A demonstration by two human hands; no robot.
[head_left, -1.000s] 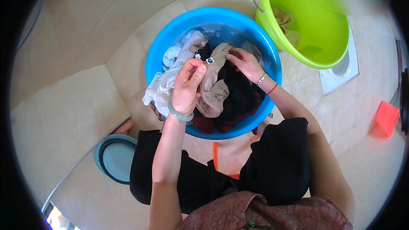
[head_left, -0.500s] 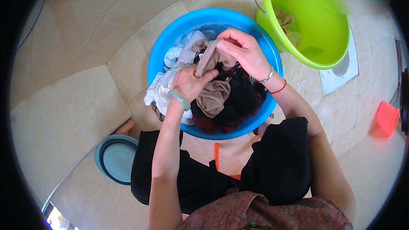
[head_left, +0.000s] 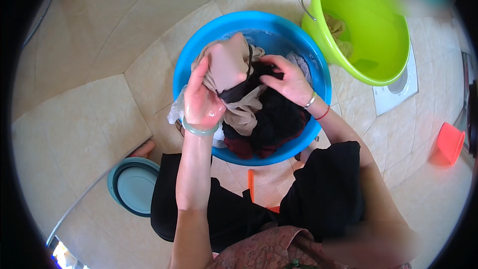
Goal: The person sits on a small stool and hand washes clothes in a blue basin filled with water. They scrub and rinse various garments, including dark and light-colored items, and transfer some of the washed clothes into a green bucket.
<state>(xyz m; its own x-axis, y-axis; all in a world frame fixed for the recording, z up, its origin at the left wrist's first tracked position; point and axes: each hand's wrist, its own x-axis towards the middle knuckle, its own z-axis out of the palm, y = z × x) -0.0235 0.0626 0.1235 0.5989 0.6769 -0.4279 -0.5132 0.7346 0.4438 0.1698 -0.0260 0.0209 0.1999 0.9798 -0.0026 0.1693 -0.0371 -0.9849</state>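
Bucket (head_left: 381, 30) stands beside basin (head_left: 204, 32); left hand's grip (head_left: 204, 100) clamps beige cloth (head_left: 226, 58), right grip (head_left: 291, 83) unclear.

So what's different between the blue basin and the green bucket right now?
The blue basin is heaped with clothes in beige, black and white, while the green bucket shows only a little khaki cloth. A metal handle shows on the bucket; none shows on the basin. The left hand and right hand are over the basin, neither at the bucket. Both are round and open-topped.
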